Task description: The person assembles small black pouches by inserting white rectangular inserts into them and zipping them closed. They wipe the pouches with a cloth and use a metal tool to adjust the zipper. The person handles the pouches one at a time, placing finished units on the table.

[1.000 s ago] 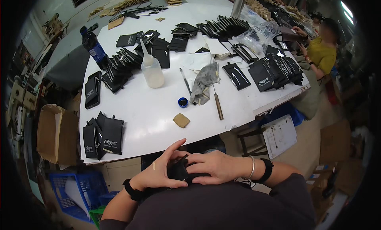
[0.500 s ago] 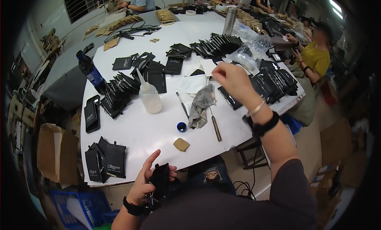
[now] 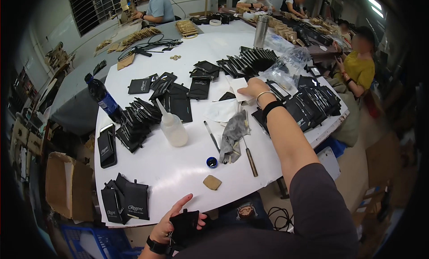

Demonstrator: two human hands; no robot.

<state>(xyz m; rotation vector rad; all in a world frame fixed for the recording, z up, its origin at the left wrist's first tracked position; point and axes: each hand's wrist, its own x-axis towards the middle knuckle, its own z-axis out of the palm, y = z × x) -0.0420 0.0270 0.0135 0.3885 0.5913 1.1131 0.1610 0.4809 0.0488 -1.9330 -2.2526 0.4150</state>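
Note:
My left hand [image 3: 164, 228] is closed on a small black zip pouch [image 3: 185, 227] near the table's front edge, its index finger stretched out. My right arm reaches far across the table. There my right hand [image 3: 258, 87] has its fingers together on the edge of a white card [image 3: 237, 84]; whether the card is lifted cannot be made out. Close by that hand are a white cloth or paper [image 3: 220, 110], a grey stained rag [image 3: 234, 133] and an overlapping row of black pouches [image 3: 308, 108].
On the table stand a squeeze bottle [image 3: 173, 130], a dark drink bottle [image 3: 103, 99] and a steel flask [image 3: 261, 31]. A wooden-handled awl [image 3: 251, 163], a pen [image 3: 211, 135], a small blue pot [image 3: 211, 162] and a tan block [image 3: 212, 182] lie nearer. Co-workers sit beyond.
My right hand has come down from above the table onto the white card. The left hand still holds the black pouch and sits lower in view, as the whole view has shifted.

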